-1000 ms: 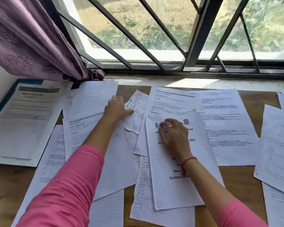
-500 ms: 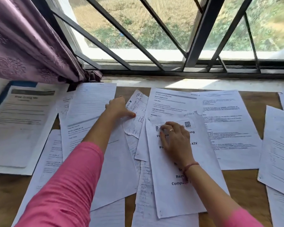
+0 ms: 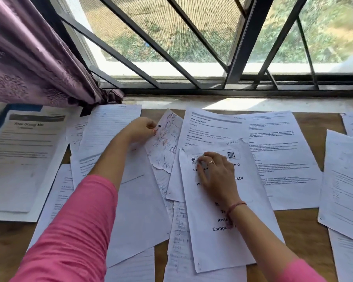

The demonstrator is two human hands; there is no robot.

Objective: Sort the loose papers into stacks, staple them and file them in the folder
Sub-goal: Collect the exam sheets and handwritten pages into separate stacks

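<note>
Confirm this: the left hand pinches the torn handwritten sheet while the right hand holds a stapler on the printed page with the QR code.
Wrong on one count. The head view shows no stapler: the right hand rests its bare fingers on the printed page with the QR code. The left hand does pinch the torn handwritten sheet.

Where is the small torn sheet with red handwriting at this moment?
In the head view, the torn handwritten sheet is at upper centre, pinched by the left hand, between the lined sheet and the printed task sheet.

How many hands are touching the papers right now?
2. The left hand pinches the edge of a torn handwritten sheet near the middle of the table. The right hand rests on a printed page with bold text just to its right.
</note>
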